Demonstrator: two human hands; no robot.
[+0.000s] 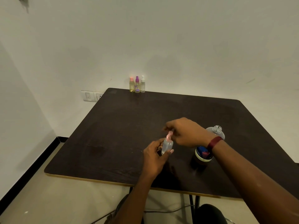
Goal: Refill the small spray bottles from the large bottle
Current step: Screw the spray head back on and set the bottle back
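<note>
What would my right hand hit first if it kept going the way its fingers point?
The pink spray top of the small bottle your left hand holds; your right hand seems to pinch it already.

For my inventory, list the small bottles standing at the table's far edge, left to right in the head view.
Pink-capped yellowish plastic spray bottle → purple-capped spotted plastic spray bottle → white-capped clear plastic spray bottle.

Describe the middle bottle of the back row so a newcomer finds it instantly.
Find the dark table; at its far edge, by the wall, three small spray bottles stand in a row. The target is the middle bottle. Its top is purple, while the left neighbour has a pink top and the right neighbour a white one.
</note>
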